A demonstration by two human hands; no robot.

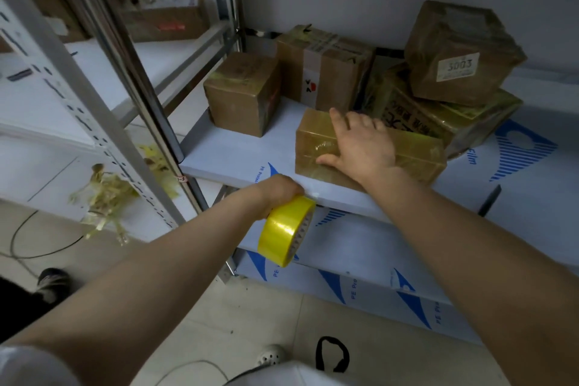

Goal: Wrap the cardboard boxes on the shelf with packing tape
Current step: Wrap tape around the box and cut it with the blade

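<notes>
A flat cardboard box (419,153) covered in glossy tape lies near the front edge of the white shelf (232,160). My right hand (360,144) rests flat on top of its left half, fingers spread. My left hand (277,193) grips a roll of yellow packing tape (286,230) just below the shelf's front edge. Behind stand other taped cardboard boxes: a small one (242,94) at the left, a taller one (322,69) at the back, and a labelled one (460,53) stacked on a larger box (438,116) at the right.
Grey metal shelf posts (131,78) rise at the left. Crumpled tape scraps (106,194) hang on the neighbouring rack, where more boxes (166,17) sit. A lower shelf (360,263) with blue print lies below. Cables (34,247) and a shoe (53,282) are on the tiled floor.
</notes>
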